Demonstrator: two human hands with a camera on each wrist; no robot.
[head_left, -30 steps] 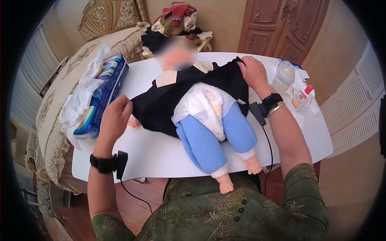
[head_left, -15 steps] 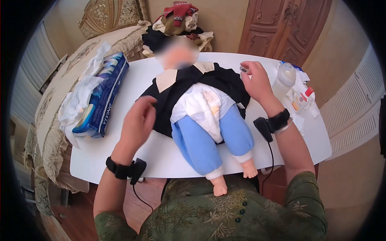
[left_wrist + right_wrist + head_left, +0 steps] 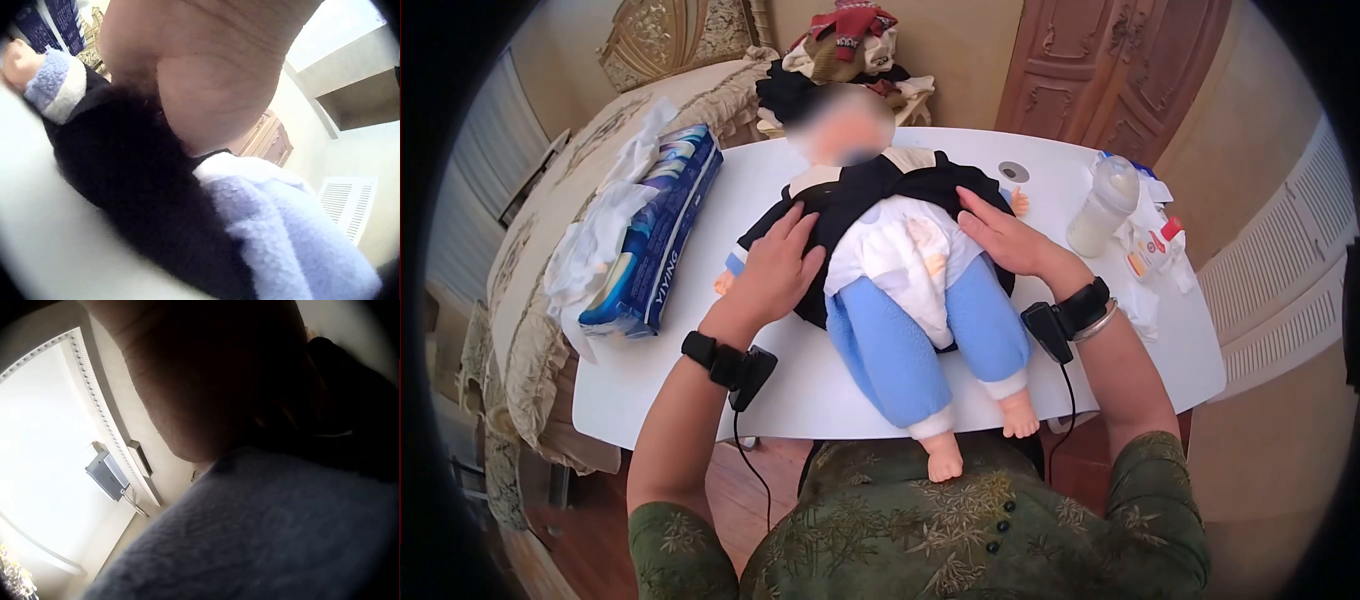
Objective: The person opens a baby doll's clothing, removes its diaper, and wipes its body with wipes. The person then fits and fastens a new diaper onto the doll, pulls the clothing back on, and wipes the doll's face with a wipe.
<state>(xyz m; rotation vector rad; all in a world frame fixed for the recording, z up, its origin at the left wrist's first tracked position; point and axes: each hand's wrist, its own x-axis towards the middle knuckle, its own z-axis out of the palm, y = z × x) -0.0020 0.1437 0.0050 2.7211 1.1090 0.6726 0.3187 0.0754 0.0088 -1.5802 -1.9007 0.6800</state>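
Observation:
A doll with a blurred head lies on its back on the white table, its bare feet at the near edge. It wears a black top with a cream collar, a white diaper and fuzzy blue pants. My left hand rests with extended fingers on the left side of the black top, beside the diaper. On the other side, my right hand lies across the top's edge near the diaper, fingers straight. A blue cuff and doll hand show past the black sleeve.
A blue diaper pack with crumpled white cloths on it stands at the left. To the right are a baby bottle, a small red-capped bottle and white tissues. Clothes are heaped behind the table.
Both hands held the black top's hem spread wide and lifted. They let go, and now rest on the top closer to the middle; the doll's hands show at its sides.

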